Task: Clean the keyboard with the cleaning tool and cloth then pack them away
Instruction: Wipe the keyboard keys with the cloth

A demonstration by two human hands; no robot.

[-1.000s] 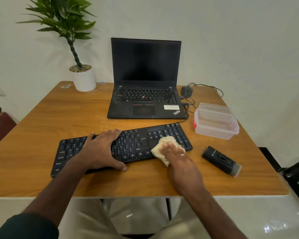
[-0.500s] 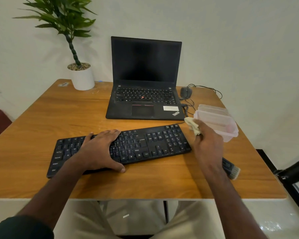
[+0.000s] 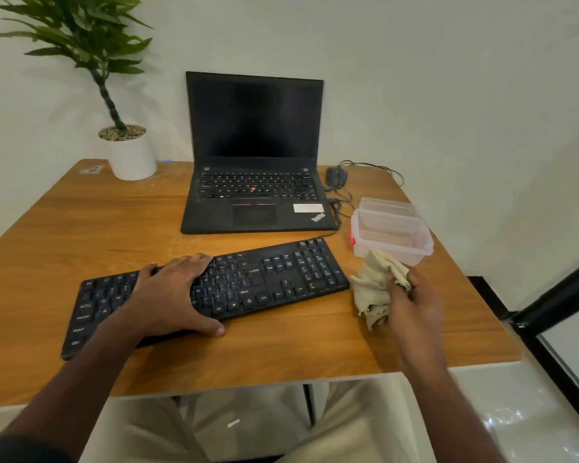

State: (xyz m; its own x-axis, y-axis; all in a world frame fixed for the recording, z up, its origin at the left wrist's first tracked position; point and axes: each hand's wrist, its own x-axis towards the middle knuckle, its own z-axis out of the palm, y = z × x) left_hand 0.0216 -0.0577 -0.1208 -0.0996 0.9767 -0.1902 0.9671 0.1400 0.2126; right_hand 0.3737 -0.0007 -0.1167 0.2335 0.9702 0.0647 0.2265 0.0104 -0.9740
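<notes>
A black keyboard (image 3: 281,279) lies slanted across the wooden table (image 3: 81,235). My left hand (image 3: 171,292) rests flat on its left half, fingers spread. My right hand (image 3: 411,299) is off the keyboard's right end and grips a crumpled beige cloth (image 3: 373,289), which hangs loosely just in front of the clear plastic box (image 3: 391,238). The black cleaning tool is hidden, likely behind my right hand and forearm.
An open black laptop (image 3: 254,155) stands behind the keyboard. A mouse (image 3: 336,177) with its cable lies to the laptop's right. A potted plant (image 3: 131,155) is at the table's back left. The table's right edge runs close to the box.
My right hand lifted the cloth off the keyboard's right side and carried it right, toward the plastic box; the cloth now hangs unfolded. My left hand stayed on the keyboard.
</notes>
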